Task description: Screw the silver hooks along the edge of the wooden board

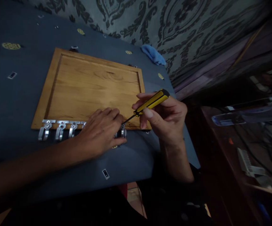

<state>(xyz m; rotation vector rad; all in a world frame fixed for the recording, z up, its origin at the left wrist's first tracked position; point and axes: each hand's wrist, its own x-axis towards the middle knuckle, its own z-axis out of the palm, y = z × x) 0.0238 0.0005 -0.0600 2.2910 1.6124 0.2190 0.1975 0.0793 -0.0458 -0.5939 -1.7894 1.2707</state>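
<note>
A wooden board (96, 84) with a raised frame lies flat on the dark blue table. Several metal hooks (61, 130) line its near edge, fixed with cross-head screws. My right hand (166, 117) grips a yellow and black screwdriver (151, 103), its shaft slanting down to the left. The tip meets a metal hook (123, 131) on the near edge; the screw under it is too small to make out. My left hand (103, 128) lies over the near edge, thumb and fingers closed about that hook, and hides part of the row.
A blue cloth (153, 54) lies by the patterned wall at the table's far edge. To the right stands a dark red-brown desk (218, 141) with cables, a clear plastic package (241, 116) and a white comb-like piece (245, 160).
</note>
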